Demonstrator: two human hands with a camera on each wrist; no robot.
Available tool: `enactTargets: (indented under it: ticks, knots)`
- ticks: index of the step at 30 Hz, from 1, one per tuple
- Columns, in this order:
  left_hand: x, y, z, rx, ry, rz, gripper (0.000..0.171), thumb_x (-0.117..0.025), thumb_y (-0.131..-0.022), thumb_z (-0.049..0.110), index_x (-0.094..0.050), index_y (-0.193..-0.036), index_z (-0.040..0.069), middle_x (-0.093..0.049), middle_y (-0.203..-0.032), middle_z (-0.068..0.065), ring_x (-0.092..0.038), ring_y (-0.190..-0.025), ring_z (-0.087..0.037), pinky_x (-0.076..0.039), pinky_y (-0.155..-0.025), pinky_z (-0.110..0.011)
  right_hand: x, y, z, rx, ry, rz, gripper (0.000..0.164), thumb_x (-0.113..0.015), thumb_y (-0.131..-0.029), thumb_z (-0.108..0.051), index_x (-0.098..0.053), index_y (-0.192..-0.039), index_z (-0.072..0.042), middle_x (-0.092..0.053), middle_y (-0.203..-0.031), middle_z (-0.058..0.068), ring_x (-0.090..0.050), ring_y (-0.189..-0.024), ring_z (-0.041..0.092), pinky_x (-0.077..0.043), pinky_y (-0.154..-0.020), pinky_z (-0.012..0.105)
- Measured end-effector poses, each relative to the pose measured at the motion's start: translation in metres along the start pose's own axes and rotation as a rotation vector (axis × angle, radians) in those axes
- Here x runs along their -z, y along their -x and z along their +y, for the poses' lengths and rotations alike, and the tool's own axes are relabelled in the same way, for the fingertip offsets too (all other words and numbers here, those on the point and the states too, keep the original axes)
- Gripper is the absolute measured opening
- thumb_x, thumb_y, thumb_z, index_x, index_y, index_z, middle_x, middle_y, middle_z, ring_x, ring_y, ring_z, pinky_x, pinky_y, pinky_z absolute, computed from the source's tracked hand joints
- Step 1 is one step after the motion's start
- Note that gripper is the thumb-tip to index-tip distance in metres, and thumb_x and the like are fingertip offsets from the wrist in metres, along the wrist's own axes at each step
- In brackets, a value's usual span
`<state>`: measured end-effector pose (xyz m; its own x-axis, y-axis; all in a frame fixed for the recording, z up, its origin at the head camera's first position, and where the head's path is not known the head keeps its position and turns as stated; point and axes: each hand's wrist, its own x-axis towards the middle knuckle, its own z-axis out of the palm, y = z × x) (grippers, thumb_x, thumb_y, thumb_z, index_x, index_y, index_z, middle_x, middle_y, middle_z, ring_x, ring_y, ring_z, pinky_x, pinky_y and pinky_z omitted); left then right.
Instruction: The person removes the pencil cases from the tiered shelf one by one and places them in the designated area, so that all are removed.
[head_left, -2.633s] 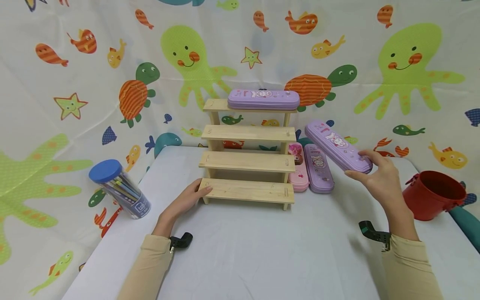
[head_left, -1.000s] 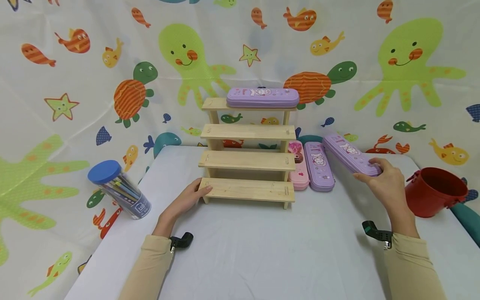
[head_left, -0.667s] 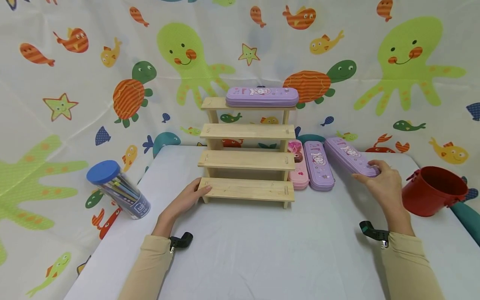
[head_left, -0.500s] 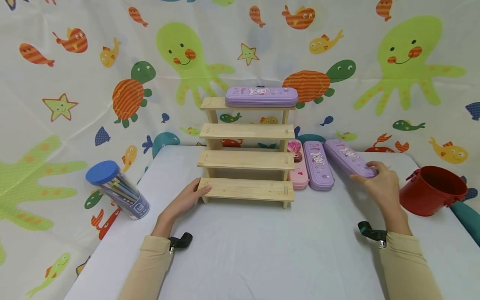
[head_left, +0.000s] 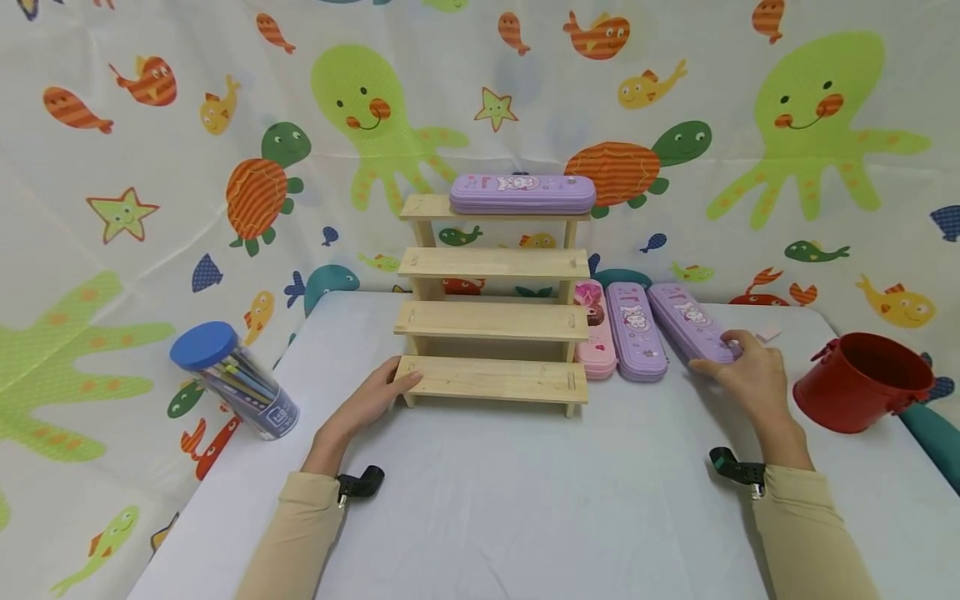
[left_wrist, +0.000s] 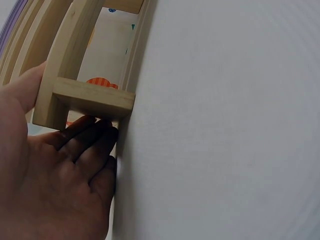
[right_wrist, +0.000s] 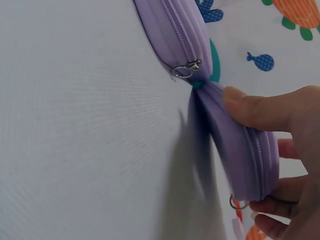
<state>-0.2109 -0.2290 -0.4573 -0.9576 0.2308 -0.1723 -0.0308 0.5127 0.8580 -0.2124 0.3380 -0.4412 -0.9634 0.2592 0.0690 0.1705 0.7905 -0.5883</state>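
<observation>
My left hand (head_left: 375, 393) grips the left end of the lowest step of a wooden stepped rack (head_left: 491, 379). In the left wrist view the thumb lies over the board and the fingers (left_wrist: 100, 150) are underneath, by the leg. On the right, my right hand (head_left: 753, 379) pinches the near end of a purple zippered pencil case (head_left: 692, 321) between thumb and fingers. That case slants beside a second purple pencil case (head_left: 637, 332), and the right wrist view shows its near end apart from its shadow. Another purple pencil case (head_left: 522, 193) lies on the top step.
A pink pencil case (head_left: 596, 333) lies between the rack and the second purple case. Far right stands a red bucket (head_left: 858, 387), with a small pale scrap (head_left: 768, 333) behind it. At left, a clear tub of pens with a blue lid (head_left: 236, 379) stands. A patterned cloth hangs behind.
The right hand has lowered the purple pencil case from the air to beside the second purple case, lately shifting slightly left. The left hand has kept its grip on the rack.
</observation>
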Motion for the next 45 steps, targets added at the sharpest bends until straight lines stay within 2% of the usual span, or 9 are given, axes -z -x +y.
enactTargets:
  ticks: [7, 15, 21, 29, 34, 45]
  knots:
    - [0.000, 0.000, 0.001, -0.003, 0.008, 0.000, 0.078, -0.053, -0.097, 0.059, -0.029, -0.155, 0.013, -0.036, -0.158, -0.012, -0.026, -0.151, -0.030, -0.019, -0.123, -0.056, -0.001, 0.001, 0.001, -0.014, 0.035, -0.088, 0.085, -0.077, -0.083, -0.046, -0.042, -0.143, 0.003, -0.045, -0.131, 0.037, -0.035, -0.115, 0.052, -0.044, -0.084, 0.060]
    - [0.000, 0.001, 0.000, -0.017, -0.001, -0.003, 0.079, -0.052, -0.098, 0.057, -0.026, -0.155, 0.010, -0.035, -0.159, -0.015, -0.025, -0.151, -0.033, -0.019, -0.123, -0.057, 0.000, 0.002, -0.004, -0.028, 0.027, -0.136, 0.085, -0.077, -0.083, -0.045, -0.040, -0.143, 0.003, -0.042, -0.135, 0.038, -0.035, -0.117, 0.053, -0.044, -0.089, 0.063]
    - [0.000, 0.000, -0.002, -0.016, -0.001, -0.002, 0.080, -0.052, -0.097, 0.058, -0.026, -0.156, 0.010, -0.034, -0.159, -0.014, -0.024, -0.152, -0.033, -0.019, -0.123, -0.056, 0.000, 0.003, -0.008, -0.034, 0.021, -0.165, 0.084, -0.077, -0.083, -0.044, -0.040, -0.142, 0.002, -0.045, -0.134, 0.038, -0.043, -0.111, 0.049, -0.047, -0.089, 0.060]
    - [0.000, 0.001, 0.000, -0.020, 0.019, -0.004, 0.074, -0.052, -0.099, 0.053, -0.029, -0.154, 0.010, -0.037, -0.157, -0.015, -0.029, -0.149, -0.032, -0.020, -0.122, -0.057, -0.003, 0.004, -0.010, -0.018, 0.022, -0.169, 0.082, -0.076, -0.084, -0.042, -0.040, -0.141, 0.003, -0.047, -0.132, 0.036, -0.046, -0.108, 0.046, -0.047, -0.085, 0.056]
    - [0.000, 0.002, 0.002, -0.021, 0.031, -0.011, 0.074, -0.051, -0.100, 0.050, -0.026, -0.155, 0.009, -0.034, -0.159, -0.016, -0.027, -0.150, -0.033, -0.018, -0.122, -0.058, -0.004, 0.005, -0.013, -0.002, 0.017, -0.172, 0.080, -0.078, -0.083, -0.041, -0.042, -0.139, 0.004, -0.050, -0.128, 0.034, -0.049, -0.104, 0.044, -0.048, -0.080, 0.052]
    - [0.000, 0.000, -0.001, -0.007, 0.008, 0.001, 0.079, -0.052, -0.097, 0.059, -0.028, -0.155, 0.011, -0.035, -0.158, -0.013, -0.027, -0.151, -0.031, -0.019, -0.123, -0.056, -0.002, 0.006, -0.017, 0.005, 0.053, -0.205, 0.079, -0.077, -0.083, -0.043, -0.043, -0.137, 0.003, -0.052, -0.124, 0.033, -0.050, -0.103, 0.044, -0.045, -0.078, 0.049]
